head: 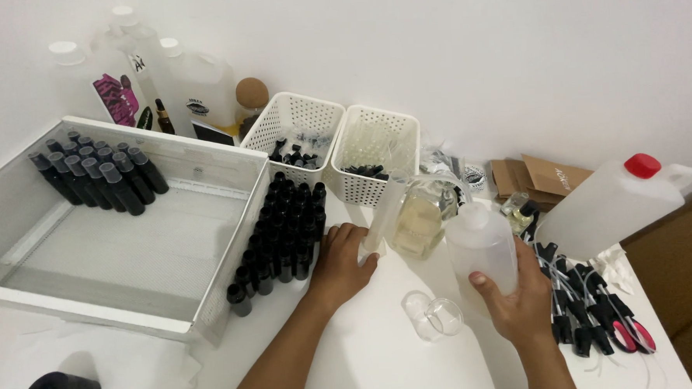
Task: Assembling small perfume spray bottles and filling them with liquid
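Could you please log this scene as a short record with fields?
left hand: steadies the base of a tall clear cylinder
right hand: grips a squeeze bottle, spout over the cylinder
beside left hand: black vials in rows
front: small glass beaker on its side
right: red-capped jug, black pump sprayers
left: white tray

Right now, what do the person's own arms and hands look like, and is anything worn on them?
Both forearms are bare as far as the frame shows: no sleeves, gloves, watch or bracelet. The left hand and right hand show no rings on the visible fingers. Nails are short and unpainted.
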